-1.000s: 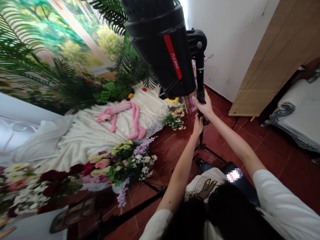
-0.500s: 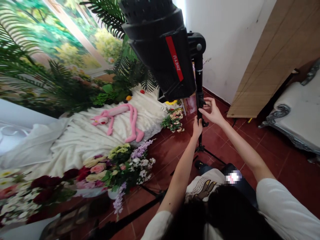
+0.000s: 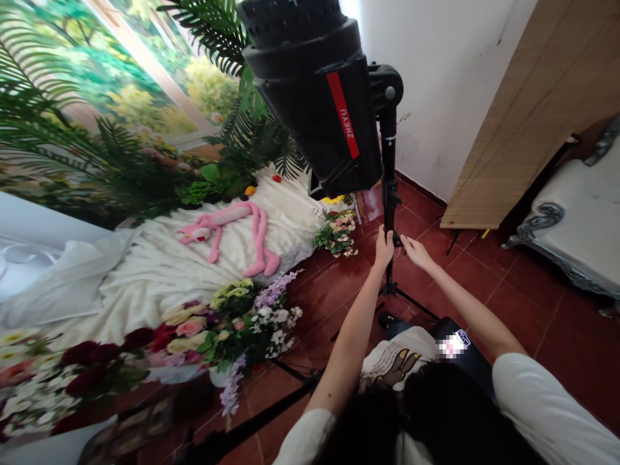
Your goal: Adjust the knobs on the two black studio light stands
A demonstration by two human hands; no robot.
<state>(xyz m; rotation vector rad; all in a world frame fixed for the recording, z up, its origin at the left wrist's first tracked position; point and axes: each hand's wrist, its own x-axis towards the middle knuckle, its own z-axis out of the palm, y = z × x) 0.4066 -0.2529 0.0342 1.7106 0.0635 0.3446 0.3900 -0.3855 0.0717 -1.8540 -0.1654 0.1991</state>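
In the head view, your left hand (image 3: 384, 250) wraps the stand (image 3: 389, 219) below its lamp (image 3: 314, 110), which could drop if that grip slackens while your right hand (image 3: 417, 253), seemingly pinching the stand's side knob (image 3: 398, 240), loosens it.

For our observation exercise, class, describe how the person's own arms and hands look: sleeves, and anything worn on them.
Both arms wear short, loose, plain white sleeves, and the forearms are uncovered. The left hand and right hand are bare, with no gloves. No watch or bracelet shows at either wrist.
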